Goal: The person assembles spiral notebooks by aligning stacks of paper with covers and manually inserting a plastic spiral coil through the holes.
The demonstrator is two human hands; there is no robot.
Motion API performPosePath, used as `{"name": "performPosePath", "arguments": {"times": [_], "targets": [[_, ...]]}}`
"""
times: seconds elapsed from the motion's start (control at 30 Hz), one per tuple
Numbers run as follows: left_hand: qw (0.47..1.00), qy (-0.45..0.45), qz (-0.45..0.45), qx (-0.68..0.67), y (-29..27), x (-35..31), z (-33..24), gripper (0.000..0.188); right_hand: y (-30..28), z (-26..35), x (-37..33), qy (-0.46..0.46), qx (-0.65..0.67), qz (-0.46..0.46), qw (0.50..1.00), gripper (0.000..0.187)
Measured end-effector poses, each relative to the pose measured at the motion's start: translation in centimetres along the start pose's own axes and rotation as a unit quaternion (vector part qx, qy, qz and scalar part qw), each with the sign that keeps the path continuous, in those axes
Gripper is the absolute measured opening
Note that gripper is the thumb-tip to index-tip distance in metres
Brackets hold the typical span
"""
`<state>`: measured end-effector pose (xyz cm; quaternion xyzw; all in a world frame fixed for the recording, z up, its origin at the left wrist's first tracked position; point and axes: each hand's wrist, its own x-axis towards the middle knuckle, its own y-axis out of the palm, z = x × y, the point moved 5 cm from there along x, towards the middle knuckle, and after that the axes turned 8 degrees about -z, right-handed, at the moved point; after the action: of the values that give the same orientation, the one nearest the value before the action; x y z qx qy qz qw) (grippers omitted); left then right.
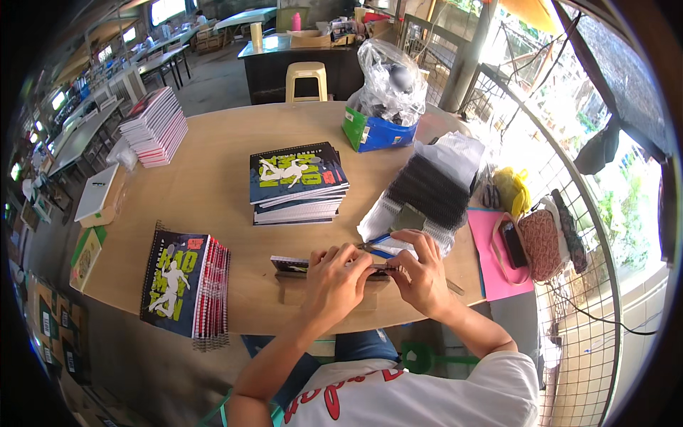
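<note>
Both hands are working at the near edge of the round wooden table [213, 199], close together over a notebook [295, 265] that is lying flat there with its dark cover up. The left hand [334, 277] is pressing down on the notebook's right end, fingers curled together on top of it. The right hand [421, 274] is meeting it from the right, fingers bent and pinched at the same end; what sits under those fingertips is too small to tell. Just beyond the hands, a pair of blue-handled pliers [377, 247] is lying on the table. A heap of black spiral wire bindings [427, 188] is sitting on white paper toward the right edge. A stack of notebooks [297, 181] with dark blue and yellow covers is standing at the middle of the table. A row of bound notebooks [185, 285] is overhanging the near left edge. Another stack with red and white edges [155, 127] is sitting at the far left edge. A blue box [373, 132] under a clear plastic bag is resting at the far edge. A pink folder [494, 260] is lying at the right edge.
</note>
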<state>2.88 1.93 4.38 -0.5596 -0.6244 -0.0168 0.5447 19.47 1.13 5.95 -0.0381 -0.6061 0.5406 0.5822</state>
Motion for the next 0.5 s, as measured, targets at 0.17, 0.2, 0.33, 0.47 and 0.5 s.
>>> {"name": "performPosePath", "arguments": {"times": [0.17,0.2,0.33,0.47,0.5], "targets": [[1.000,0.003,-0.003,-0.004,-0.1,-0.1,-0.1,0.009,-0.4,0.3,0.0,0.017,0.026,-0.023,0.999,0.029],[1.000,0.003,-0.003,-0.006,0.0,-0.1,0.0,0.008,-0.4,0.4,0.0,0.018,0.025,-0.024,0.999,0.029],[1.000,0.005,-0.003,-0.006,0.0,-0.2,0.0,0.007,-0.5,1.0,0.4,0.004,0.005,-0.001,1.000,0.027],[1.000,0.003,-0.003,-0.008,0.1,-0.1,0.0,0.007,0.4,-0.4,0.0,0.094,0.092,0.017,0.991,0.028],[1.000,0.001,0.003,-0.008,0.2,-0.2,0.1,0.008,0.4,-0.6,-0.1,0.094,0.091,0.017,0.991,0.028]]}}
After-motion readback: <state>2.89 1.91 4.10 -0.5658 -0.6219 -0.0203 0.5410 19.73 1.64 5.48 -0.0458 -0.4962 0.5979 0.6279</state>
